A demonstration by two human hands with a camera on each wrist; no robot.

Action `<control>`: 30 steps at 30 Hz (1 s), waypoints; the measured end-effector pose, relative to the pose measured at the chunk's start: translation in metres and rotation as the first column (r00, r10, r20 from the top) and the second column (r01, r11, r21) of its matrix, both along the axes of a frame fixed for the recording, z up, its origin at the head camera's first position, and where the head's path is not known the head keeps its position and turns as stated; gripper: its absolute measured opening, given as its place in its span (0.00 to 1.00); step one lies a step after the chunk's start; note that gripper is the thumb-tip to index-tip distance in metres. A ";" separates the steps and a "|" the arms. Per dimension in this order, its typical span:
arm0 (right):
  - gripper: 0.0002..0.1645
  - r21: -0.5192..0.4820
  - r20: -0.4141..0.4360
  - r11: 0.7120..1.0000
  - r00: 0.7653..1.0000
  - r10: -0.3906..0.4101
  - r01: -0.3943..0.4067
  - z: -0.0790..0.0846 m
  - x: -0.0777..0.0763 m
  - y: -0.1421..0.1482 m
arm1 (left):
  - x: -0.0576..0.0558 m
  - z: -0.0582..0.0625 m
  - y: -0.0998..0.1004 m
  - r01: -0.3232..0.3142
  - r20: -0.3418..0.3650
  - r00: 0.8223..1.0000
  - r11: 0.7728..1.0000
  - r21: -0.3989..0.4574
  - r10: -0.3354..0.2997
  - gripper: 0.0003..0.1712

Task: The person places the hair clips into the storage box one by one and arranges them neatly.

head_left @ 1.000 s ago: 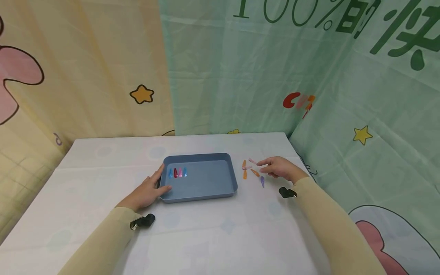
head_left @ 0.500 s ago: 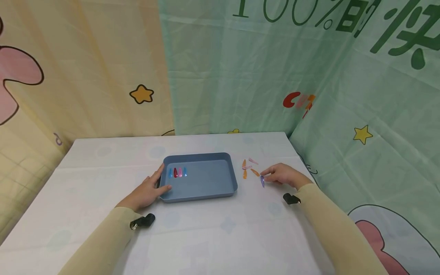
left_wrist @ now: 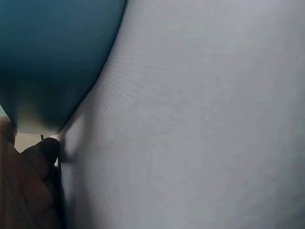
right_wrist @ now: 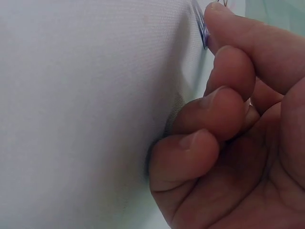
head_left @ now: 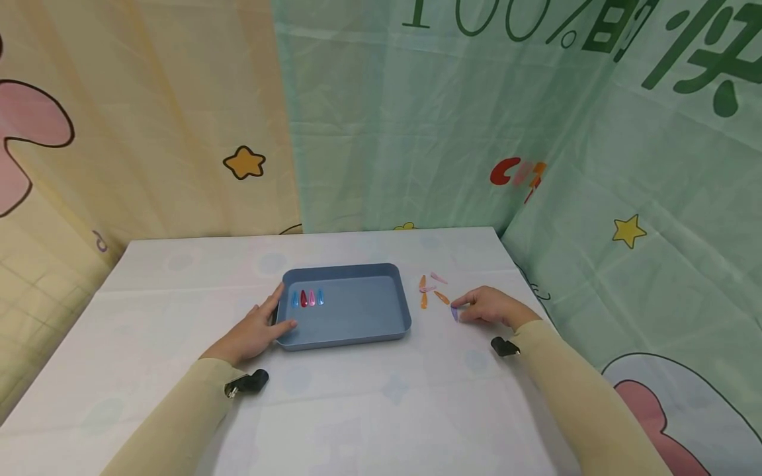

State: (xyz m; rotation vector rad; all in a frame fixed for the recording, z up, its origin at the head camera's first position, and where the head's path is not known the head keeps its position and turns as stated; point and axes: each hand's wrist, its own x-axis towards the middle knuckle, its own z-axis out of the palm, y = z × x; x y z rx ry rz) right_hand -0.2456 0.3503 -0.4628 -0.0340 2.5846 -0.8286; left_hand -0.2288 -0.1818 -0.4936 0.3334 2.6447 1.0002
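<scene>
Ten clips, one tray, one desk.
On the desk, six: one purple clip at the right fingers; three orange clips and two pink clips, all lying past those fingertips, between them and the tray or farther out. In the tray, near the left fingers, four: two blue clips, one red clip, one pink.

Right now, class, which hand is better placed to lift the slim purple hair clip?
Probably the right hand: it touches the slim purple hair clip, while the left hand rests at the shallow, rectangular blue-grey tray's left rim.
</scene>
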 end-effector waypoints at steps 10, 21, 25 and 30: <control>0.25 0.067 -0.058 0.997 0.997 0.046 -0.042 -0.003 0.001 -0.002 | 0.000 0.001 0.000 0.005 -0.014 1.000 1.000 -0.006 -0.005 0.59; 0.24 0.126 -0.132 0.991 0.989 0.066 -0.050 -0.008 0.000 -0.009 | 0.001 0.002 0.001 0.005 -0.003 1.000 1.000 -0.008 -0.005 0.59; 0.23 0.139 -0.146 0.989 0.987 0.072 -0.052 -0.009 0.001 -0.011 | 0.001 0.003 0.001 0.000 0.007 1.000 1.000 -0.016 0.000 0.59; 0.20 0.172 -0.207 0.982 0.972 0.109 -0.074 -0.011 0.001 -0.013 | 0.001 0.003 0.001 -0.003 0.010 1.000 1.000 -0.013 0.003 0.59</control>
